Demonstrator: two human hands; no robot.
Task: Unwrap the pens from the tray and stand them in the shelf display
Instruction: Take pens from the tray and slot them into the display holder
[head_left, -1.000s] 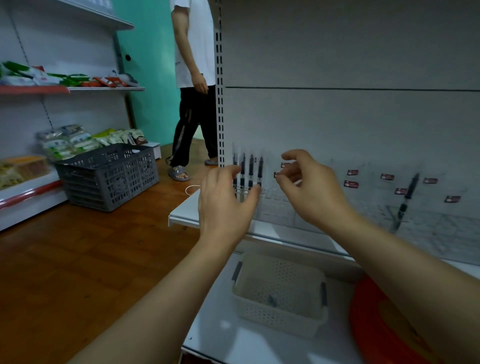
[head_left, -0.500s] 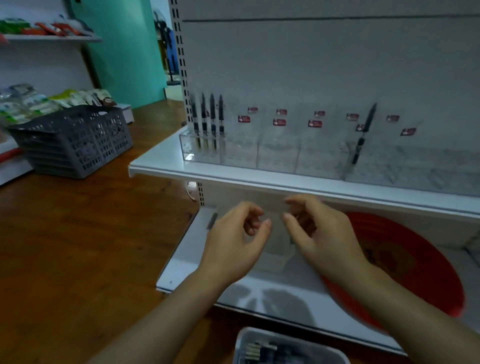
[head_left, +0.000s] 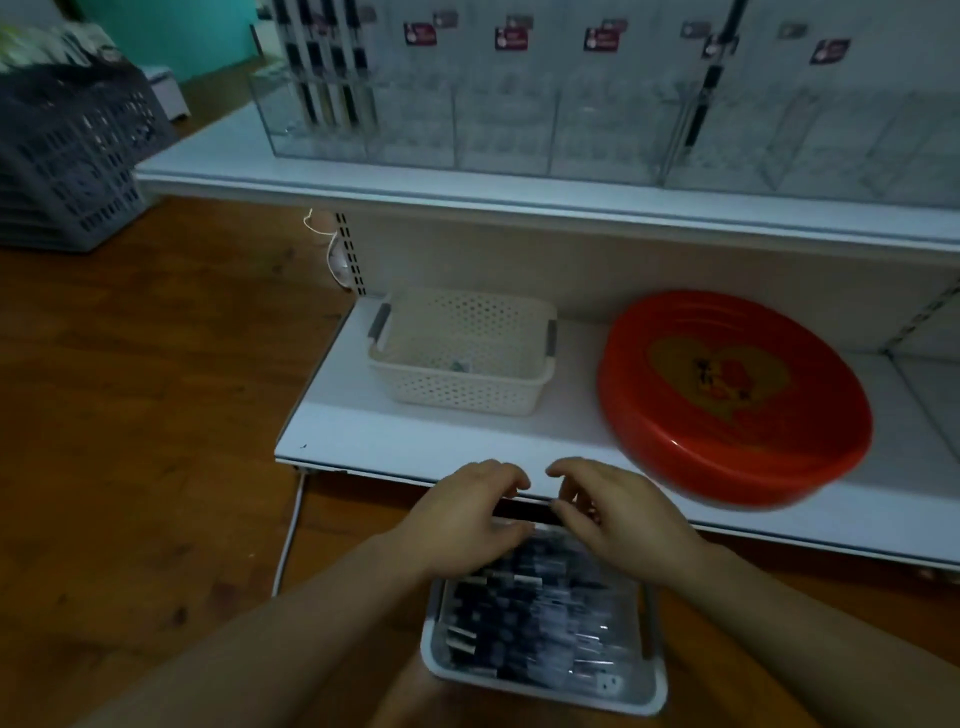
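Reaching over a white tray (head_left: 655, 696) packed with wrapped pens (head_left: 530, 623), the left hand (head_left: 462, 519) and right hand (head_left: 623, 519) meet above its far end. Both hands have curled fingers, and a dark pen (head_left: 522, 512) spans the gap between their fingertips; each hand appears to pinch one end, though motion blur leaves the contact uncertain. Beneath the palms and toward the wrists the remaining pens lie side by side in the tray. Just beyond the fingertips runs the front edge of the lower white shelf (head_left: 415, 447). Farther beyond the left hand stands a cream perforated basket (head_left: 462, 384); beyond the right hand and to its right lies a round red dish (head_left: 727, 400). Well above both hands, on the upper shelf, the clear shelf display (head_left: 519, 135) holds four upright pens (head_left: 332, 78) in its left compartment.
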